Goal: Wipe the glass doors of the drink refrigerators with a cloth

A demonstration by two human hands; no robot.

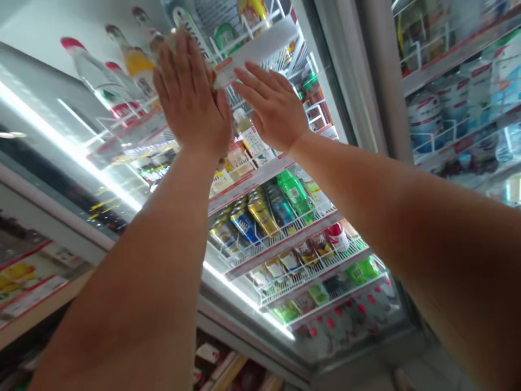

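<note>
My left hand [195, 103] is raised toward the top shelf of a lit drinks cooler, palm forward and fingers stretched out flat. A blurred brownish edge shows behind its fingers; whether this is a cloth or a reflection I cannot tell. To its right, my right hand [274, 106] is also raised, fingers extended and slightly spread, with nothing visible in it. Close behind the hands stand a pale-capped bottle with a white label [254, 138] and a bottle with a yellow label [139, 64]. Whether either palm touches glass is hidden.
Lower shelves hold drink cans [260, 212], a green bottle [295, 190] and small packs [291, 260]. Red-capped bottles [75, 49] appear at upper left. A metal door frame [350, 70] runs down the right, beside another stocked cooler [451, 103]. Goods shelves [36, 271] stand at lower left.
</note>
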